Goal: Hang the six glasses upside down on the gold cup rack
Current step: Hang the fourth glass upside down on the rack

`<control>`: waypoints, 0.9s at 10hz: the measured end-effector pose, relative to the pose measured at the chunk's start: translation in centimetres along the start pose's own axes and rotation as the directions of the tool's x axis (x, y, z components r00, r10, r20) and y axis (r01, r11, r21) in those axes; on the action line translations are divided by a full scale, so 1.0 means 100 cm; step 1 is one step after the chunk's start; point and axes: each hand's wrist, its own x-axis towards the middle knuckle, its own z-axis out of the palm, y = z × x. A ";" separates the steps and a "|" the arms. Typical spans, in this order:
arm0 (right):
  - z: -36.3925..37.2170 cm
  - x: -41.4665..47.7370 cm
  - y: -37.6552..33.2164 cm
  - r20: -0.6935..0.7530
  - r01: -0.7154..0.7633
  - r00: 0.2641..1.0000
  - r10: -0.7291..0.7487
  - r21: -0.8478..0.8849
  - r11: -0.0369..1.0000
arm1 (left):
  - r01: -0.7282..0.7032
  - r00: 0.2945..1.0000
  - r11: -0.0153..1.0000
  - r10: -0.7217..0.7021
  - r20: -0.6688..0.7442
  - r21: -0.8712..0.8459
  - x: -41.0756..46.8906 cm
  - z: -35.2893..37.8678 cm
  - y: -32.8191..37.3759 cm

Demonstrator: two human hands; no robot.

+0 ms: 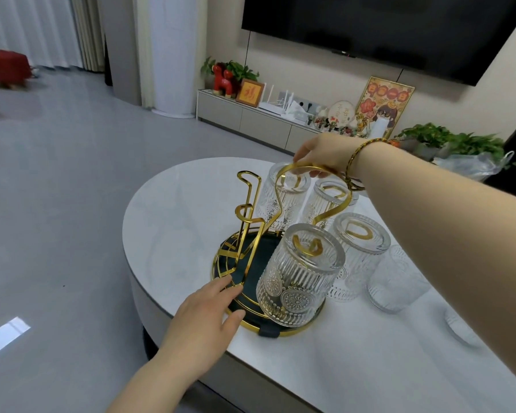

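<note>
The gold cup rack (252,222) stands on its dark round tray (252,265) on the white oval table (173,222). Several ribbed clear glasses hang upside down on its pegs: one in front (298,281), one on the right (359,248), two at the back (283,198) (322,204). Two pegs on the left are bare. Another glass (395,283) stands on the table to the right of the rack. My right hand (322,153) pinches the top of the rack's looped handle, just above the back left glass. My left hand (209,320) lies with spread fingers on the tray's front rim.
A white round object (462,329) lies near the table's right edge. A plastic bag with green plants (471,162) sits at the far right. The table's curved edge runs close to the tray on the left, with grey floor beyond. A TV console stands behind.
</note>
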 end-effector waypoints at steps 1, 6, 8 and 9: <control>0.000 0.002 0.000 0.043 0.007 0.999 -0.006 -0.012 1.000 | 0.000 1.000 1.000 0.000 0.003 0.010 0.000 -0.001 0.000; 0.011 0.008 -0.003 0.193 0.118 0.976 -0.105 -0.059 0.991 | 0.002 1.000 1.000 -0.002 -0.006 0.015 0.003 0.001 0.001; 0.006 0.004 0.001 0.050 0.066 0.996 -0.070 0.083 0.994 | -0.023 1.000 0.998 0.025 -0.016 0.064 0.002 -0.001 0.005; -0.005 -0.011 0.007 -0.090 0.058 0.995 -0.051 0.076 0.995 | -0.075 0.997 0.995 0.077 -0.027 0.059 -0.004 -0.006 0.012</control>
